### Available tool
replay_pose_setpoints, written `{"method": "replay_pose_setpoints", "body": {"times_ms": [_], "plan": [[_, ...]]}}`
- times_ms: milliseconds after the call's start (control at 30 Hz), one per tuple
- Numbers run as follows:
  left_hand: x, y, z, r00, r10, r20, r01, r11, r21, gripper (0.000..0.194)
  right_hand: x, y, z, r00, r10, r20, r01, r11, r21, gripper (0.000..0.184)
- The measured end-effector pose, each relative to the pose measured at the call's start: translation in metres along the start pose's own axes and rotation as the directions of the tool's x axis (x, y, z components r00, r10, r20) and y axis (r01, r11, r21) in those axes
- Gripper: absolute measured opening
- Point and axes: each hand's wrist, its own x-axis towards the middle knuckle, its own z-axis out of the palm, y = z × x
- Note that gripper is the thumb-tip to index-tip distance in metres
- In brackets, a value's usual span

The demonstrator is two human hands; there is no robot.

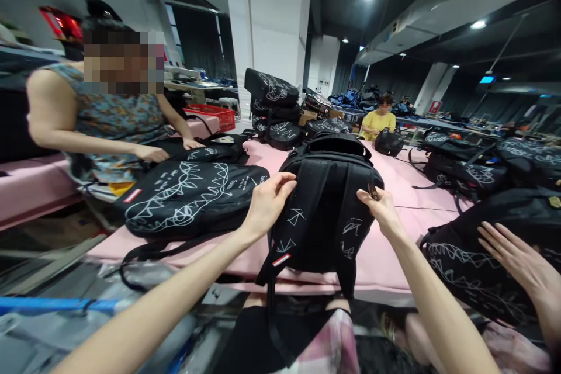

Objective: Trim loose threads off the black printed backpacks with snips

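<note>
Flanking a backpack (323, 210), left hand (268, 201) pinches its edge while right hand (382, 205) (fingers closed) grips a dark tool (372, 190).

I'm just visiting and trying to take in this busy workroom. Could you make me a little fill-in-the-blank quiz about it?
1. A black backpack is between the person's left hand and right hand, its two shoulder ____ facing the camera.
2. The right hand holds a small dark object above a tabletop coloured ____.
3. The plastic crate beyond the co-worker in the patterned top is ____.
4. The distant co-worker behind a black bag wears ____.

Missing words: straps; pink; red; yellow.
</note>
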Motion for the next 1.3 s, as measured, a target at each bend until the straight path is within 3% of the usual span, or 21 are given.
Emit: {"method": "replay_pose_setpoints", "body": {"times_ms": [33, 100, 167, 200, 400, 633, 800, 933, 1033, 1133, 1200, 1300], "plan": [[-0.003, 0.003, 0.003, 0.986, 0.149, -0.071, -0.14, 0.984, 0.112, 0.025, -0.001, -0.001, 0.0, 1.0, 0.005, 0.008, -0.005, 1.0, -0.008, 0.041], [-0.007, 0.006, 0.007, 0.895, 0.441, -0.066, -0.394, 0.851, 0.346, 0.016, -0.003, -0.002, -0.002, 1.0, 0.007, 0.012, -0.007, 1.0, -0.018, 0.042], [-0.011, 0.006, 0.011, 0.798, 0.602, 0.037, -0.534, 0.676, 0.508, 0.012, -0.004, -0.003, -0.002, 1.0, 0.004, 0.005, -0.004, 1.0, -0.023, 0.042], [-0.011, 0.005, 0.013, 0.774, 0.628, 0.077, -0.558, 0.619, 0.552, 0.011, -0.005, -0.004, -0.003, 1.0, 0.005, 0.004, -0.004, 1.0, -0.023, 0.042], [-0.01, 0.009, 0.021, 0.81, 0.578, 0.102, -0.498, 0.583, 0.642, 0.014, -0.009, -0.012, -0.004, 0.999, -0.002, 0.036, 0.003, 1.0, -0.031, 0.038], [-0.012, 0.008, 0.018, 0.792, 0.564, 0.231, -0.577, 0.57, 0.586, 0.018, -0.009, -0.01, -0.01, 0.997, -0.039, 0.069, 0.047, 0.992, -0.118, 0.038], [-0.013, 0.007, 0.016, 0.838, 0.53, 0.129, -0.469, 0.581, 0.665, 0.012, -0.01, -0.007, -0.008, 0.997, -0.051, 0.064, 0.059, 0.988, -0.14, 0.038], [-0.012, 0.013, 0.018, 0.838, 0.527, 0.141, -0.487, 0.608, 0.626, 0.016, -0.012, -0.007, -0.013, 0.993, -0.093, 0.071, 0.107, 0.967, -0.233, 0.038], [-0.009, 0.019, 0.012, 0.839, 0.492, 0.232, -0.527, 0.628, 0.572, 0.019, -0.018, -0.016, -0.021, 0.971, -0.235, -0.039, 0.193, 0.873, -0.448, 0.034], [-0.002, 0.025, 0.001, 0.848, 0.409, 0.338, -0.53, 0.692, 0.49, 0.017, -0.033, -0.031, -0.021, 0.849, -0.499, -0.171, 0.26, 0.678, -0.688, 0.048], [0.002, 0.03, -0.006, 0.854, 0.345, 0.39, -0.504, 0.734, 0.454, 0.014, -0.044, -0.041, -0.012, 0.777, -0.617, -0.127, 0.314, 0.554, -0.771, 0.047], [0.006, 0.036, -0.011, 0.849, 0.282, 0.446, -0.487, 0.746, 0.455, 0.007, -0.055, -0.045, 0.009, 0.763, -0.645, 0.045, 0.431, 0.456, -0.779, 0.022]]}}
